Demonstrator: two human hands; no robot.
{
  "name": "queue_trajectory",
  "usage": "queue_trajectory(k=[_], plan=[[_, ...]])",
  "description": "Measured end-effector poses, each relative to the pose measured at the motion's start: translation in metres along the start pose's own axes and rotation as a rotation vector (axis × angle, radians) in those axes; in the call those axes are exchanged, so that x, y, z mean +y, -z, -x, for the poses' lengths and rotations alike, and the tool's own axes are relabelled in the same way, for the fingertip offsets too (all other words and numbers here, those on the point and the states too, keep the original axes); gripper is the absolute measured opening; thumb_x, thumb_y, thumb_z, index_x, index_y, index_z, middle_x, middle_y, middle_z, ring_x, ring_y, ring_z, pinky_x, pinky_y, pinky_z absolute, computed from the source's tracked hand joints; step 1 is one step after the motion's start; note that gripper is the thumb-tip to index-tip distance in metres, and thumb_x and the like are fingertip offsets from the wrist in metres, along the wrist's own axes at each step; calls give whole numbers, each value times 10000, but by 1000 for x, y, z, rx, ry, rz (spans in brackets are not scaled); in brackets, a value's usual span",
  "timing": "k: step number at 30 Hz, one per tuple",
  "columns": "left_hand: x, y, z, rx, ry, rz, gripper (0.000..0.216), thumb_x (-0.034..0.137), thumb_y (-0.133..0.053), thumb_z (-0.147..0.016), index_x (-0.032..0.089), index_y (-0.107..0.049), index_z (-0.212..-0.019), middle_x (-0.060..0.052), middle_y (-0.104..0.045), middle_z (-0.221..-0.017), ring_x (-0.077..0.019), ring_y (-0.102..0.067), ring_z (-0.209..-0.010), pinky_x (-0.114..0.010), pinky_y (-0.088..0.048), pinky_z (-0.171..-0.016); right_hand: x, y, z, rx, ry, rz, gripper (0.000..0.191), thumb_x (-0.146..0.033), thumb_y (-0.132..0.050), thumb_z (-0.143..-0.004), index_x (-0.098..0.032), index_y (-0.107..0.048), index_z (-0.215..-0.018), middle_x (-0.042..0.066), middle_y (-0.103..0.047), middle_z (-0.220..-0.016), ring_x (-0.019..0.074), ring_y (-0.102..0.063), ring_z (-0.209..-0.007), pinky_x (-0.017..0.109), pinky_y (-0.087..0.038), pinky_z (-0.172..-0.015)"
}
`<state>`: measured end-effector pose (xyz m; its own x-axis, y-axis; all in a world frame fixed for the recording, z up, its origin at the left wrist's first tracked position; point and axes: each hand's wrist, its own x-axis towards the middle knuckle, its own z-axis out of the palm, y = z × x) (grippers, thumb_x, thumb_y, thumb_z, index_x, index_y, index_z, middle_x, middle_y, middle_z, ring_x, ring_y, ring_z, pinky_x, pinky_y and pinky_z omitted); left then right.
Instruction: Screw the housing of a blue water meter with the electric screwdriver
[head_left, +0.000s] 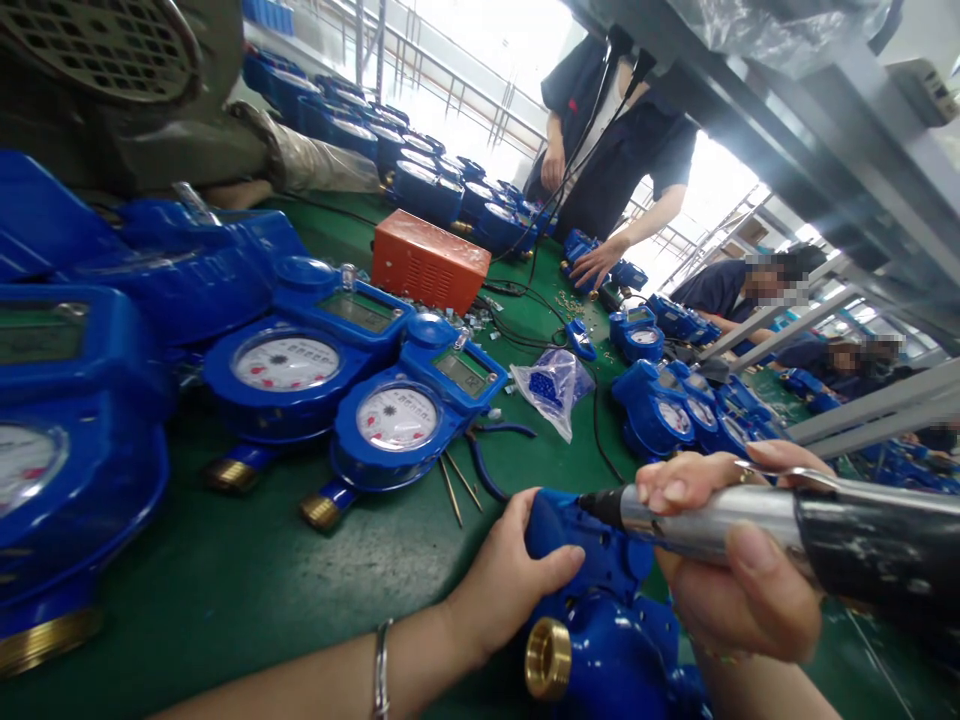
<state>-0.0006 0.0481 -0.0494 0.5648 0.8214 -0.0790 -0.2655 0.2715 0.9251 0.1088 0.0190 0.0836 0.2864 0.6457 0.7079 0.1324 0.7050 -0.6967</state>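
My left hand [502,580] grips a blue water meter [600,620] near the front edge of the green table; its brass inlet [547,658] faces the camera. My right hand [731,560] is wrapped round a silver and black electric screwdriver [787,525]. The screwdriver's tip rests on the top of the meter.
Several blue water meters [394,420] with white dials lie to the left and along the back. An orange metal box [429,262], a plastic bag of blue parts [555,388], pliers [487,455] and cables lie mid-table. Other people work at the far right, one person's hand [596,265] on a meter.
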Motion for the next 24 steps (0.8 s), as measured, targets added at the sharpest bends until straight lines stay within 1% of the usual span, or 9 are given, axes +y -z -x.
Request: queue_trajectory(k=[6, 11, 20, 24], plan=[[0, 0, 0, -4, 7, -1, 672, 355, -738, -699, 143, -397, -1237, -148, -570, -1226, -302, -531, -1144, -439, -392, -1014, -1, 1, 2, 1, 14, -3, 365, -223, -551, -719, -194, -453, -1069, -3, -584, -694, 203, -560, -624, 425, -456, -666], [-1, 1, 0, 18, 25, -11, 702, 365, -765, -669, 152, -425, -1245, -142, -586, -1215, -318, -523, -1153, -441, -378, -1021, -4, 1, 4, -26, -25, 10, 326, -226, -564, -744, -221, -448, -1048, -8, -606, -717, 198, -566, -659, 411, -462, -674], [-2, 2, 0, 28, 12, -17, 682, 359, -759, -674, 156, -441, -1242, -130, -592, -1204, -308, -536, -1132, -434, -387, -1011, 1, 6, 3, -40, -9, -2, 325, -237, -570, -726, -214, -452, -1027, -11, -601, -703, 195, -566, -637, 410, -467, -667], [-3, 0, 0, 35, 19, -14, 686, 363, -764, -655, 153, -452, -1229, -129, -604, -1178, -312, -548, -1107, -437, -400, -995, -2, 2, 4, 4, -19, 0, 379, -225, -571, -723, -215, -432, -1074, -12, -605, -701, 197, -557, -630, 423, -455, -681]])
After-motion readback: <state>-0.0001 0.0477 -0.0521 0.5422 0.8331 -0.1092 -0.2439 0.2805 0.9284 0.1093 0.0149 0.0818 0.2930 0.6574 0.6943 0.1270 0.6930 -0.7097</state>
